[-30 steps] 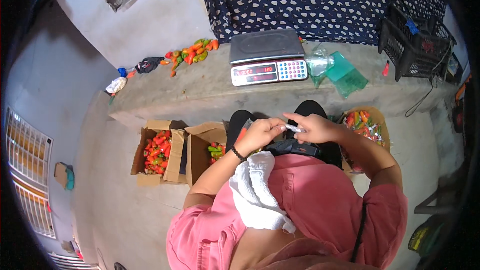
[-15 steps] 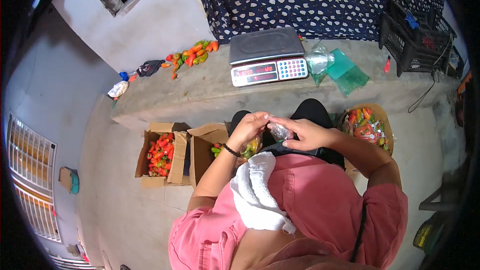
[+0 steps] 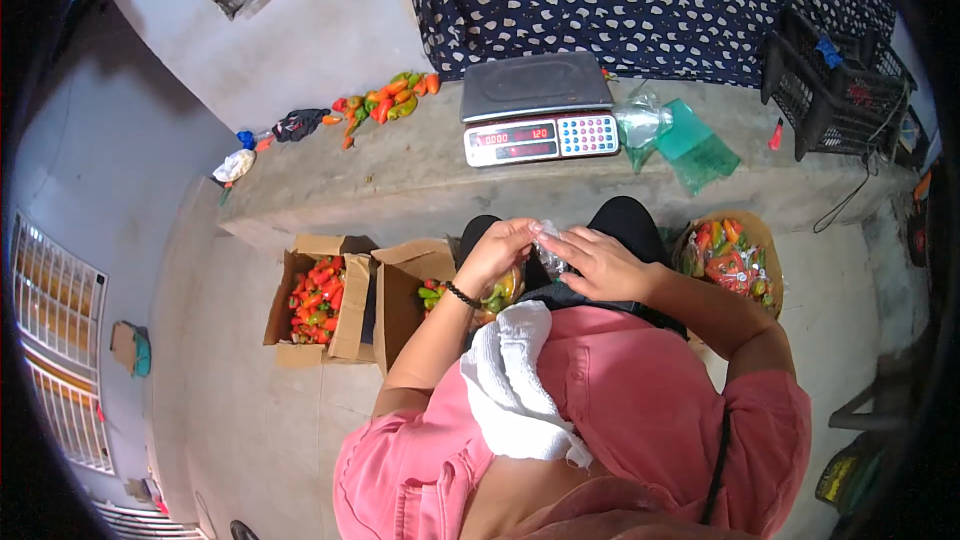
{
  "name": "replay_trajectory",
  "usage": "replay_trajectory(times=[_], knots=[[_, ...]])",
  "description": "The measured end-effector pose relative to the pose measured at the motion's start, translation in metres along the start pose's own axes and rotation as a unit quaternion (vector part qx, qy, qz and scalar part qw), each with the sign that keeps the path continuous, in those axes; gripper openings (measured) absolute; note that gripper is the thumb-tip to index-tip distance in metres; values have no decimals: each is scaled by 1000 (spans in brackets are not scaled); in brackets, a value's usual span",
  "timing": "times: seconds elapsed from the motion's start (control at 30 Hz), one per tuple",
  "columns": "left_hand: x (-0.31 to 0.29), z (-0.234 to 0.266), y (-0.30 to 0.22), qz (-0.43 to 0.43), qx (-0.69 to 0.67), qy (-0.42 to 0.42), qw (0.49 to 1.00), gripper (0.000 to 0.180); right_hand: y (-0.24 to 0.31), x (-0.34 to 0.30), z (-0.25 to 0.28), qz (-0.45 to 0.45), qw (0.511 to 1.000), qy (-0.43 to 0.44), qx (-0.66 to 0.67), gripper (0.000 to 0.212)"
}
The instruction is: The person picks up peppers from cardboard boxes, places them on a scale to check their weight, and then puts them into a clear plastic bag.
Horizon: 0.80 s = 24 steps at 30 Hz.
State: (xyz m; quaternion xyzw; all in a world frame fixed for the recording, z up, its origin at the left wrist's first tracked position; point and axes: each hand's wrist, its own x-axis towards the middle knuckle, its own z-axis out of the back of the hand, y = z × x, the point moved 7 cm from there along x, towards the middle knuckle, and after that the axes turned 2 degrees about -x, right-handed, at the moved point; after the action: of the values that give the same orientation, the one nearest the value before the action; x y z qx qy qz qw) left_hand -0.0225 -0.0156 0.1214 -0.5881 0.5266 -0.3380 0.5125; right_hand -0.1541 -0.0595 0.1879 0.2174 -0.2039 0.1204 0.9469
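Observation:
Over my lap, my left hand pinches the gathered top of a clear plastic bag. My right hand comes in from the other side, its fingers bent against the same crumpled plastic and its tips close to the left fingertips. Below my left hand, yellow and green peppers show through clear plastic; where that joins the part between my hands is hidden. A cardboard box with red and green peppers stands just left of my left wrist, partly behind my forearm.
Ahead is a concrete ledge bearing a digital scale, green plastic bags, loose peppers and black crates. On the floor stand another pepper box at left and a container of bagged peppers at right.
My right hand has drawn slightly left and its fingers have closed in on the plastic. The left hand keeps its pinch, a little lower relative to the ledge.

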Motion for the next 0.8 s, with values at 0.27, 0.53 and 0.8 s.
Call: replay_trajectory(times=[0.27,0.53,0.8], knots=[[-4,8,1,12,-12,-20,1000,20,-3,8,-10,-33,995,-16,95,69],[0,28,15,5,-2,-63,998,17,-10,5,-39,-86,989,100,63,76],[2,37,17,17,-39,-66,997,13,-34,-6,-49,-129,978,113,116,65]])
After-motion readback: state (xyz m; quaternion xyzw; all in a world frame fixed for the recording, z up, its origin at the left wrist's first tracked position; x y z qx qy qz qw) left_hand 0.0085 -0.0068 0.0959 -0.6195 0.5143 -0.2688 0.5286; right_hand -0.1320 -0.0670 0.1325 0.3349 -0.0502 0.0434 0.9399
